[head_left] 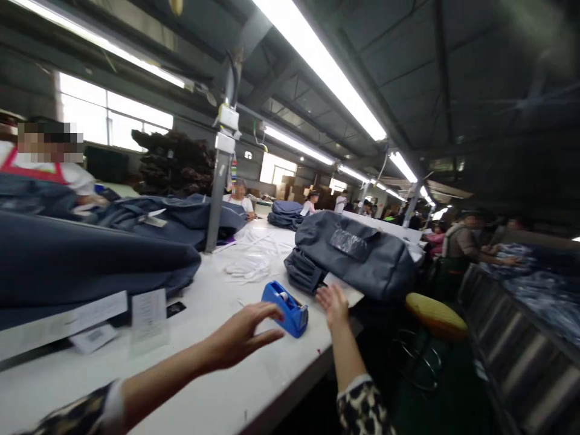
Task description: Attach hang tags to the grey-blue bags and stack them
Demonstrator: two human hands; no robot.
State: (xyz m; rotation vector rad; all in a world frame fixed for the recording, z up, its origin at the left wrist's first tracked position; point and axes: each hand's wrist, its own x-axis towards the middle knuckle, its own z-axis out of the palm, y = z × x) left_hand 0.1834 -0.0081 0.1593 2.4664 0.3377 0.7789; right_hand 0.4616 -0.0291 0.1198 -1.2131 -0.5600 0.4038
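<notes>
My left hand (244,333) is stretched over the white table with thumb and fingers apart, holding nothing. Its fingertips come close to a blue tape dispenser (286,309) standing on the table. To the right of the dispenser, my right hand (334,305) is raised with its fingers spread and nothing in it. Just beyond that hand, a dark grey-blue bag (353,251) with a clear plastic pocket lies on a folded dark bag (302,270) at the table's edge. White strips (251,257) lie in a loose pile behind the dispenser.
Dark bags (90,260) and printed paper labels (149,314) cover the table's left side. A metal post (219,193) rises from the table (203,393). Right of the table stands a stool with a yellow seat (435,315). Several people are in the background, one at the far left.
</notes>
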